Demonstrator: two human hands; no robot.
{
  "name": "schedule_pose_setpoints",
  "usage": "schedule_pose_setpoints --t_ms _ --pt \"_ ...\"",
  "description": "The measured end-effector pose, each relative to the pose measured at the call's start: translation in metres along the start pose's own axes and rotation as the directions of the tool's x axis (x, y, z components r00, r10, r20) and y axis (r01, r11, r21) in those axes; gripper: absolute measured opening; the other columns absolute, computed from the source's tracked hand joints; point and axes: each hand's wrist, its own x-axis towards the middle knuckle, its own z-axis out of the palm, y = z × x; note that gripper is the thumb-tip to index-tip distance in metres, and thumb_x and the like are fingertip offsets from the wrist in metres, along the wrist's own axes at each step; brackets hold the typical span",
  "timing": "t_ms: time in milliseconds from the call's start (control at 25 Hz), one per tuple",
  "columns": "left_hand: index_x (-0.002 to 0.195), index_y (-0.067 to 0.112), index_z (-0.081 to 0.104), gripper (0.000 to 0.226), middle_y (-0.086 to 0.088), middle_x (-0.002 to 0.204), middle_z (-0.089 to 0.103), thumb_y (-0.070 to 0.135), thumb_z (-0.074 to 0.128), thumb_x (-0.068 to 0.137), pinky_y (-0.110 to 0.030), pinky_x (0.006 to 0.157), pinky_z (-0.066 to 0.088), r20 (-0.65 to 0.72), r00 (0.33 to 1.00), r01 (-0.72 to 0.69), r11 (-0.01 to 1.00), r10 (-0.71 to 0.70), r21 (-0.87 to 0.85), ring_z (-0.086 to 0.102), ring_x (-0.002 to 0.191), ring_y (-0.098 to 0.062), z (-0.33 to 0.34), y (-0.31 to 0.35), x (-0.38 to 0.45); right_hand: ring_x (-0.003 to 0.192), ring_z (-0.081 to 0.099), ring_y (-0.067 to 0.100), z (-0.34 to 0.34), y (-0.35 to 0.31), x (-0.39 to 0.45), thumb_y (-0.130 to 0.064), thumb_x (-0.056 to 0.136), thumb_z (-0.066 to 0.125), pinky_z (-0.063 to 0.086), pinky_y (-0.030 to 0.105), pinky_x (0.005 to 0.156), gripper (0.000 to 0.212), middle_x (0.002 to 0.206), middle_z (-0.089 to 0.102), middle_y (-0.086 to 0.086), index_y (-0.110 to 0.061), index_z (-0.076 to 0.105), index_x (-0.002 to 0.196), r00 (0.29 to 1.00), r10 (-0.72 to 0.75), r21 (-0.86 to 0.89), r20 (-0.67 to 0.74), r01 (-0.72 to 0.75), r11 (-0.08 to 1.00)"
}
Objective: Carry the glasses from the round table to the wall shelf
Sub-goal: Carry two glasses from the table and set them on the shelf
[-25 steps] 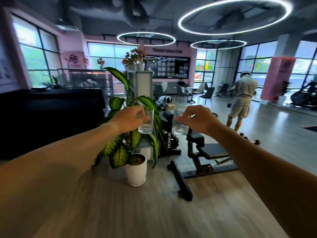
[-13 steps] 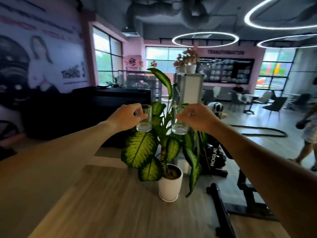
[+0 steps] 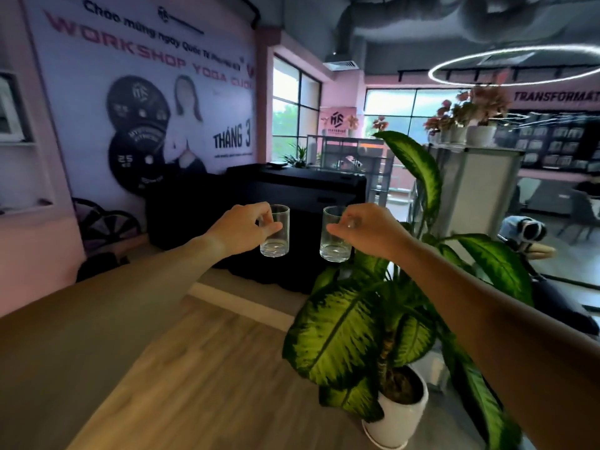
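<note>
Glasses are in the air here, one in each hand, held out in front of the person at about the same height and a little apart from each other. The left hand (image 3: pixel 242 227) pinches the left glass (image 3: pixel 275 231) near its rim, thumb on the near side and fingers wrapped round the upper wall; the right hand (image 3: pixel 367 229) grips the right glass (image 3: pixel 335 234) the same way, fingers closed on the upper part. Both tumblers are clear, straight-sided and upright, with thick bases and, as far as can be told, nothing in them. They look light enough for a fingertip hold, but they are rigid, smooth and breakable, so a high pinch like this probably leaves the heavy base free to swing; a fuller wrap lower on the wall would likely be steadier. A potted plant (image 3: pixel 383 323) stands near on the right, its leaves reaching up close under the right forearm, and could brush the arm. A dark cabinet (image 3: pixel 302 190) lies beyond the glasses. At the far left edge, pale shelves (image 3: pixel 19 144) on the wall may be the goal, though they are blurred. The round table is not in view.
</note>
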Motion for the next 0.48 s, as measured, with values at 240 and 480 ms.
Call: schedule_pose_setpoints --t_ms 240,480 --pt "0.076 0.035 0.054 0.020 0.003 0.090 0.068 0.049 0.060 0.089 -0.037 0.074 0.058 0.014 1.000 -0.009 0.999 0.008 0.039 0.068 0.083 -0.017 -0.001 -0.075 0.117 0.081 0.065 0.014 0.046 0.025 0.131 -0.052 0.079 0.070 0.046 0.026 0.063 0.024 0.089 0.069 -0.003 -0.033 0.063 0.065 0.999 0.021 0.017 -0.049 -0.020 1.000" --pt "0.077 0.033 0.055 0.020 0.000 0.094 0.069 0.048 0.060 0.089 -0.042 0.081 0.057 0.051 0.999 -0.013 1.000 0.012 0.029 0.068 0.086 -0.019 0.025 -0.120 0.225 0.071 0.058 0.003 0.079 0.075 0.231 -0.049 0.078 0.072 0.038 0.017 0.053 0.026 0.076 0.063 -0.014 -0.033 0.061 0.060 0.995 0.067 -0.005 -0.080 -0.067 0.998"
